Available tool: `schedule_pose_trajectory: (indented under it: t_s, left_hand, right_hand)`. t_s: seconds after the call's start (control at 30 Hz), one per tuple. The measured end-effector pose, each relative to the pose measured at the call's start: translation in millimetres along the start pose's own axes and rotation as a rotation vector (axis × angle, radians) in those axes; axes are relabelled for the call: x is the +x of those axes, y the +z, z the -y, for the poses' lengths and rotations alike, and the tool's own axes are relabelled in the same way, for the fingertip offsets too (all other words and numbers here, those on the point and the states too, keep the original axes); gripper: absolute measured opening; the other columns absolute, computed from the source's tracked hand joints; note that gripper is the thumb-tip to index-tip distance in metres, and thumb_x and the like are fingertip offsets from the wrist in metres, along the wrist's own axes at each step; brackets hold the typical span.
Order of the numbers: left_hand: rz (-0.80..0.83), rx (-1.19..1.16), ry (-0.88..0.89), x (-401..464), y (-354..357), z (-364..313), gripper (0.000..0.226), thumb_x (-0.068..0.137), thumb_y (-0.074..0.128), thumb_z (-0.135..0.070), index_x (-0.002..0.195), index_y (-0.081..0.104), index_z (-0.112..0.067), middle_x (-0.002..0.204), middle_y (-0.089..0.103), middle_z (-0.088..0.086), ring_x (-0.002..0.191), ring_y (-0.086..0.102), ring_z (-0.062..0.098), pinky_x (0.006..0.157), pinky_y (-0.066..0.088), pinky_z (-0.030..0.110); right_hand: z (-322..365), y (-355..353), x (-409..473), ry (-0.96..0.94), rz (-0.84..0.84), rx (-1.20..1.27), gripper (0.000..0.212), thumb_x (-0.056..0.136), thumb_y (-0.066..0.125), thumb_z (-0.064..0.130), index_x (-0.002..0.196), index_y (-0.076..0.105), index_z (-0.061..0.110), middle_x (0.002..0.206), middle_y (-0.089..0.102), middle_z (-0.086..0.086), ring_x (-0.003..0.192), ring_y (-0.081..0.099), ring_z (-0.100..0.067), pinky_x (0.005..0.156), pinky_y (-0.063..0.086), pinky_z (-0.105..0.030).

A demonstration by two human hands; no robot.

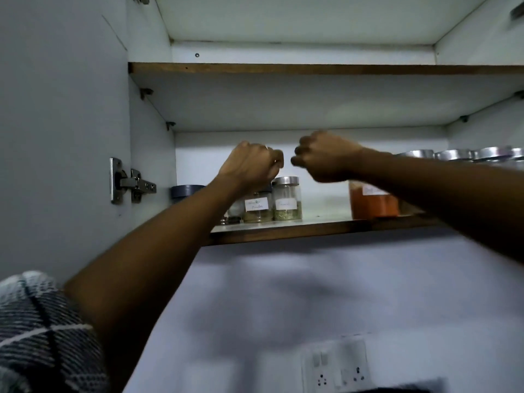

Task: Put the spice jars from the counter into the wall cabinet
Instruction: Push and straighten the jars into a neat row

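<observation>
The wall cabinet (283,103) fills the upper view, its door swung open on the left with a steel hinge (131,181), and the wall below it carries a socket panel (337,367). Its lower shelf (320,226) bears the spice jars: an orange-filled jar (371,204) to the right, half hidden behind the right forearm, and left of centre two clear labelled jars, one with a steel lid (287,198) and its neighbour (256,207) touching it, both upright with their long axes vertical and labels facing out. A dark-lidded jar (187,191) stands near the cabinet's left wall, and a row of steel lids (459,154) shows further right. Both arms reach up into the shelf space. The left hand (249,165) hovers above the two labelled jars, fingers curled in, apparently holding nothing. The right hand (326,156) hangs just beside it, well above the shelf, also curled; whether it pinches anything small I cannot tell. The labelled jars lie straight below the left hand, so that hand looks best placed to nudge them.
</observation>
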State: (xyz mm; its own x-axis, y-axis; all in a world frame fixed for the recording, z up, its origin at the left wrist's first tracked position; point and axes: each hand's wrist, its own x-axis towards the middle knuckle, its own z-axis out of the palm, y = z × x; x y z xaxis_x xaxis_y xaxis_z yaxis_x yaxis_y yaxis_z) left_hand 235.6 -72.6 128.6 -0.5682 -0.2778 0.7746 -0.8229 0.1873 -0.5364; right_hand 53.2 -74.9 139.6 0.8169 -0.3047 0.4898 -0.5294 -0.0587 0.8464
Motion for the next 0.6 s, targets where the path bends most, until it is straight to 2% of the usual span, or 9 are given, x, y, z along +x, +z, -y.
schedule_pose_trajectory:
  t_s: [0.13,0.23,0.3,0.4,0.47,0.5,0.53,0.6]
  left_hand:
    - [-0.018,-0.106,-0.008,11,-30,-18,0.030,0.095,0.041,-0.024,0.110,0.065,-0.017,0.108,0.070,0.009,0.091,0.064,0.030,0.070,0.042,0.033]
    - [-0.030,-0.121,-0.010,20,-46,-38,0.031,0.097,0.039,-0.026,0.111,0.064,-0.016,0.109,0.070,0.007,0.093,0.063,0.028,0.068,0.041,0.031]
    - [-0.015,-0.144,-0.026,29,-54,-53,0.031,0.097,0.038,-0.027,0.112,0.063,-0.017,0.114,0.068,0.006,0.098,0.062,0.028,0.072,0.045,0.033]
    - [0.043,-0.188,-0.045,45,-63,-80,0.031,0.098,0.038,-0.028,0.116,0.062,-0.018,0.119,0.065,0.004,0.103,0.061,0.026,0.079,0.047,0.034]
    - [0.098,-0.207,-0.045,53,-64,-94,0.032,0.099,0.039,-0.029,0.120,0.060,-0.017,0.122,0.064,0.003,0.106,0.060,0.024,0.080,0.044,0.032]
    - [0.138,-0.208,-0.045,60,-63,-102,0.032,0.100,0.039,-0.029,0.122,0.059,-0.017,0.124,0.063,0.003,0.109,0.059,0.023,0.083,0.044,0.033]
    - [0.178,-0.208,-0.050,65,-61,-110,0.033,0.100,0.040,-0.030,0.125,0.057,-0.016,0.126,0.062,0.003,0.112,0.058,0.023,0.088,0.044,0.033]
    - [0.243,-0.205,-0.077,80,-58,-125,0.036,0.100,0.040,-0.031,0.130,0.054,-0.015,0.131,0.059,0.004,0.117,0.055,0.022,0.094,0.043,0.035]
  right_hand:
    - [-31,-38,-31,0.107,0.054,-0.033,0.017,0.090,0.045,0.009,0.097,0.060,0.004,0.089,0.064,-0.014,0.085,0.059,-0.029,0.067,0.047,-0.037]
    - [-53,-58,-57,0.161,0.134,-0.044,0.012,0.089,0.045,0.006,0.080,0.052,0.007,0.072,0.055,-0.010,0.071,0.055,-0.025,0.054,0.039,-0.032]
    - [-68,-65,-75,0.203,0.156,-0.046,0.016,0.086,0.045,0.003,0.073,0.045,0.011,0.066,0.050,-0.008,0.065,0.051,-0.024,0.048,0.030,-0.026]
    - [-87,-66,-105,0.314,0.171,0.027,0.013,0.083,0.047,0.003,0.073,0.052,0.010,0.068,0.053,-0.008,0.060,0.048,-0.023,0.047,0.028,-0.022]
    - [-91,-58,-118,0.384,0.191,0.149,0.012,0.086,0.049,0.006,0.084,0.060,0.010,0.079,0.060,-0.009,0.069,0.053,-0.024,0.054,0.041,-0.028]
    - [-93,-53,-125,0.414,0.201,0.211,0.015,0.087,0.050,0.007,0.093,0.063,0.010,0.090,0.063,-0.011,0.079,0.057,-0.025,0.064,0.047,-0.033]
    - [-95,-45,-132,0.442,0.224,0.268,0.020,0.088,0.050,0.008,0.102,0.064,0.011,0.102,0.065,-0.012,0.092,0.059,-0.027,0.076,0.050,-0.037]
    - [-98,-31,-147,0.484,0.278,0.391,0.033,0.088,0.050,0.008,0.119,0.058,0.013,0.124,0.059,-0.012,0.114,0.053,-0.028,0.093,0.045,-0.039]
